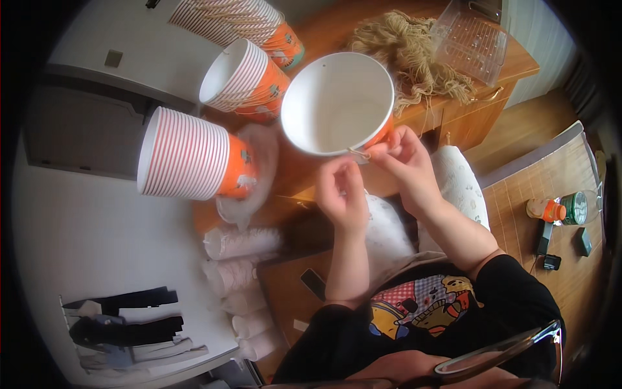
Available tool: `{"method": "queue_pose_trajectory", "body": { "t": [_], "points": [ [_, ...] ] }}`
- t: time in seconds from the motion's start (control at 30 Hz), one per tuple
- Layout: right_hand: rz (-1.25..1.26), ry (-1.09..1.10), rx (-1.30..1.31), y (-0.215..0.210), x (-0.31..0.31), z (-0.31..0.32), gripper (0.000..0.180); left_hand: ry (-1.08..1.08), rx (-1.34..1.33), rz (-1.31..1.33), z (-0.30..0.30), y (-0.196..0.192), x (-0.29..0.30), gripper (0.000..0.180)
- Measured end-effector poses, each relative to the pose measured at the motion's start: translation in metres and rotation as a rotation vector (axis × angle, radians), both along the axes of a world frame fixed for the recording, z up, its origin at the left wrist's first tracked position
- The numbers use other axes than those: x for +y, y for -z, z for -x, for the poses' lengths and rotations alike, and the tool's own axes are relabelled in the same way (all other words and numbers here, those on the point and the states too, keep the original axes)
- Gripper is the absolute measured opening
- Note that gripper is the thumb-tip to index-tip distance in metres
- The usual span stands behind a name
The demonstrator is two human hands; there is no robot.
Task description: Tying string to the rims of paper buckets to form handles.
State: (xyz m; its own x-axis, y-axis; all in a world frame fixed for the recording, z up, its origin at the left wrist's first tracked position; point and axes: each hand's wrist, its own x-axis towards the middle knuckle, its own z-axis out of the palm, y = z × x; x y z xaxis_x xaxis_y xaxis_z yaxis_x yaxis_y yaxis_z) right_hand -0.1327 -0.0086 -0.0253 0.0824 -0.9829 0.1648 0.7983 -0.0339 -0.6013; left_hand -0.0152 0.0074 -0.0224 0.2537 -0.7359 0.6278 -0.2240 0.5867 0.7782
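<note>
Fingers [382,152] of both hands pinch thin string [358,154] — at the paper bucket [337,104] rim.

A clear plastic tray-like package [472,39] sits at about one o'clock on the wooden desk, ribbed and see-through, tilted on its side. At three o'clock, on the woven mat, a plastic bottle [565,209] lies on its side with an orange cap and a green label wrapped round it. Just below it, near four o'clock, lie a small dark box-shaped item [584,241] and a black charger-like block [551,262]; what they are cannot be told. Near six o'clock a dark phone screen [313,283] lies face up on the brown surface, unlit.
</note>
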Motion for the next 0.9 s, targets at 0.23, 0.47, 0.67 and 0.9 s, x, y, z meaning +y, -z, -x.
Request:
{"method": "queue_pose_trajectory", "body": {
  "t": [0.23, 0.47, 0.67, 0.9],
  "points": [
    [0.028, 0.011, 0.046, -0.001, -0.003, -0.003, 0.027, 0.097, 0.099, -0.127, -0.002, 0.001, -0.004, 0.016],
    [0.068, 0.071, 0.094, 0.0, -0.008, -0.005, 0.028, 0.144, 0.069, -0.071, -0.002, 0.006, -0.012, 0.013],
    [0.133, 0.219, 0.361, 0.003, -0.009, -0.003, 0.031, 0.047, -0.034, -0.057, -0.005, 0.016, -0.017, 0.01],
    [0.11, 0.174, 0.316, -0.002, -0.006, -0.002, 0.029, 0.144, 0.041, -0.06, -0.011, 0.01, -0.017, 0.015]
  ]
}}
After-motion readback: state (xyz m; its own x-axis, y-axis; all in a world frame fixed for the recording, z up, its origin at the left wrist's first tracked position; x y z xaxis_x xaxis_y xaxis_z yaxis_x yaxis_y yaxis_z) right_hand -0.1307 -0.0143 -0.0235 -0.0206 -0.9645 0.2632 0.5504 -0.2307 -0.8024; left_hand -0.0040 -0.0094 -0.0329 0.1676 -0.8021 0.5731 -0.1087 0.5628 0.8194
